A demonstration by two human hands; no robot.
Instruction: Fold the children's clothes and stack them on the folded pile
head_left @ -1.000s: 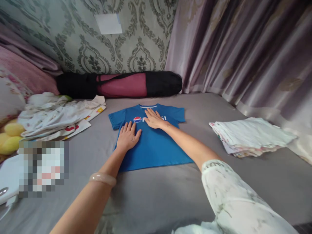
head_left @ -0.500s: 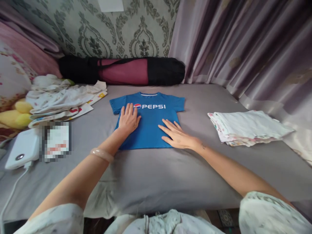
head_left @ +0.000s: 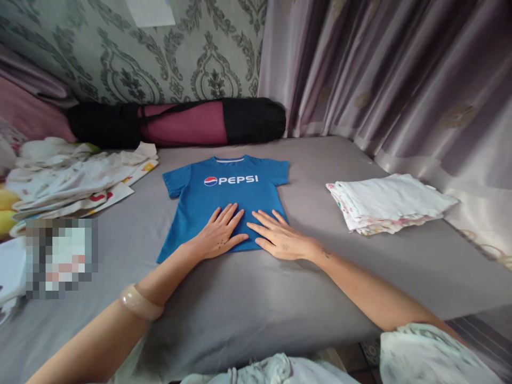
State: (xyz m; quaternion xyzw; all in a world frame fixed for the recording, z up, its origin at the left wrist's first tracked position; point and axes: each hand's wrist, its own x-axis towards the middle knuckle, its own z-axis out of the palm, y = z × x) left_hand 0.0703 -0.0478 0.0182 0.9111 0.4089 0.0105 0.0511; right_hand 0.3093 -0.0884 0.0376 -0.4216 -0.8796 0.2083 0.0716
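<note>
A blue T-shirt (head_left: pixel 200 213) with a PEPSI print lies spread face up on the grey bed sheet (head_left: pixel 240 298), its collar pointing away from me. My left hand (head_left: pixel 222 232) rests flat on the lower middle of the shirt, fingers spread. Just to its right, my right hand (head_left: pixel 280 234) lies open over the lower right part, near the hem. The two thumbs are close together but apart. Part of the hem is hidden under my hands.
To the right sits a folded stack of white cloths (head_left: pixel 392 202). Rumpled light clothes (head_left: pixel 80 176) are piled at the left, near a white device (head_left: pixel 12 269) and a blurred-out item (head_left: pixel 66 256). A black and maroon long bag (head_left: pixel 180 122) lies along the wall beside curtains (head_left: pixel 340 69).
My left hand has slid from the shirt's upper left, by the logo, down and right toward my right hand. The shirt's lower left corner now spreads further out. The view has turned slightly right.
</note>
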